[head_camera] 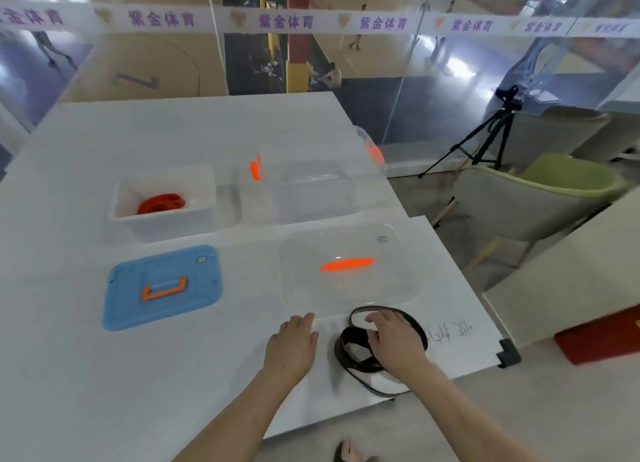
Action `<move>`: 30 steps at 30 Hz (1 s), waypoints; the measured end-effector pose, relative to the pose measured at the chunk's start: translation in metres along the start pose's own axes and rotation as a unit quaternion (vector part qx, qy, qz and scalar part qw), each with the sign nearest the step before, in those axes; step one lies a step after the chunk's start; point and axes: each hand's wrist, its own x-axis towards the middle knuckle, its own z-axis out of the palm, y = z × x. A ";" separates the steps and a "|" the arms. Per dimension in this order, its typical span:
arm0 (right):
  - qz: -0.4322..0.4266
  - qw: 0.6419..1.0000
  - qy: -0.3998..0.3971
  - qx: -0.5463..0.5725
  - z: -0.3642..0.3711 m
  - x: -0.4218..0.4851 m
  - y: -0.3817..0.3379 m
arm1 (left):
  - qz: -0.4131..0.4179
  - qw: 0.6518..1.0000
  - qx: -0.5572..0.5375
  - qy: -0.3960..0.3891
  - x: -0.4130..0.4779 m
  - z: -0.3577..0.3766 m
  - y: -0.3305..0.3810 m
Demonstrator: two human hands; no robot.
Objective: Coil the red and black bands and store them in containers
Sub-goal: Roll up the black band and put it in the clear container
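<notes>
Lying in loose loops near the bench (pixel 104 375) front, the black band (pixel 341 349) sat under the right hand (pixel 394 344), its fingers (pixel 375 318) resting outstretched on it. The left hand (pixel 291 344) lay flat alongside. The red band (pixel 161 202) sat coiled in the white container (pixel 166 224).

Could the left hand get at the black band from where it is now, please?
Probably yes: the left hand lies open on the table right beside the black band, nothing between them. The right hand covers only the band's right part.
</notes>
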 end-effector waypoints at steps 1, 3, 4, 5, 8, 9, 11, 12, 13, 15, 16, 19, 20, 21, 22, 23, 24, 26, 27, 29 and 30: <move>0.002 1.000 -0.014 -0.002 0.001 0.000 0.016 | -0.001 1.000 -0.002 -0.010 0.003 0.013 0.014; 0.003 0.999 -0.037 -0.002 0.004 0.001 0.044 | -0.017 0.999 -0.019 -0.029 0.010 0.036 0.035; 0.000 0.999 -0.051 -0.005 0.008 0.002 0.056 | -0.028 0.998 -0.037 -0.036 0.013 0.046 0.043; 0.001 0.998 -0.067 -0.004 0.012 0.002 0.067 | -0.041 0.996 -0.059 -0.043 0.016 0.055 0.050; 0.004 0.994 -0.104 0.017 0.026 0.005 0.088 | -0.067 0.989 -0.119 -0.054 0.027 0.074 0.062; 0.004 0.993 -0.113 0.023 0.029 0.006 0.092 | -0.071 0.987 -0.135 -0.051 0.031 0.079 0.065; -0.005 0.992 -0.127 0.023 0.036 0.009 0.099 | -0.084 0.984 -0.154 -0.037 0.036 0.085 0.073; -0.014 0.991 -0.134 0.014 0.038 0.009 0.101 | -0.095 0.982 -0.159 -0.025 0.038 0.087 0.076; -0.023 0.990 -0.138 -0.001 0.041 0.010 0.103 | -0.108 0.981 -0.160 -0.011 0.039 0.088 0.079; -0.036 0.989 -0.142 -0.020 0.045 0.009 0.107 | -0.135 0.978 -0.162 0.006 0.039 0.089 0.084; -0.039 0.989 -0.141 -0.021 0.047 0.009 0.109 | -0.141 0.977 -0.161 0.008 0.038 0.090 0.085; -0.039 0.991 -0.129 -0.008 0.050 0.008 0.113 | -0.149 0.980 -0.134 0.014 0.033 0.088 0.083; -0.039 0.992 -0.122 0.001 0.049 0.008 0.114 | -0.152 0.980 -0.129 0.021 0.031 0.085 0.082; -0.040 0.993 -0.114 0.012 0.046 0.006 0.114 | -0.153 0.978 -0.140 0.027 0.029 0.081 0.082; -0.038 0.994 -0.103 0.029 0.043 0.004 0.113 | -0.153 0.975 -0.159 0.030 0.026 0.076 0.082; -0.034 0.994 -0.085 0.053 0.038 0.001 0.113 | -0.149 0.972 -0.176 0.033 0.023 0.071 0.083; -0.028 0.994 -0.063 0.082 0.032 -0.002 0.112 | -0.144 0.971 -0.188 0.038 0.020 0.064 0.085; -0.014 0.991 -0.015 0.135 0.016 -0.009 0.109 | -0.125 0.970 -0.203 0.055 0.014 0.053 0.088; -0.009 0.988 0.004 0.151 0.007 -0.012 0.106 | -0.116 0.968 -0.213 0.064 0.012 0.046 0.090; -0.010 0.984 0.033 0.172 -0.013 -0.018 0.101 | -0.102 0.964 -0.234 0.070 0.003 0.031 0.096; -0.012 0.982 0.044 0.183 -0.023 -0.021 0.097 | -0.097 0.960 -0.253 0.065 -0.003 0.023 0.100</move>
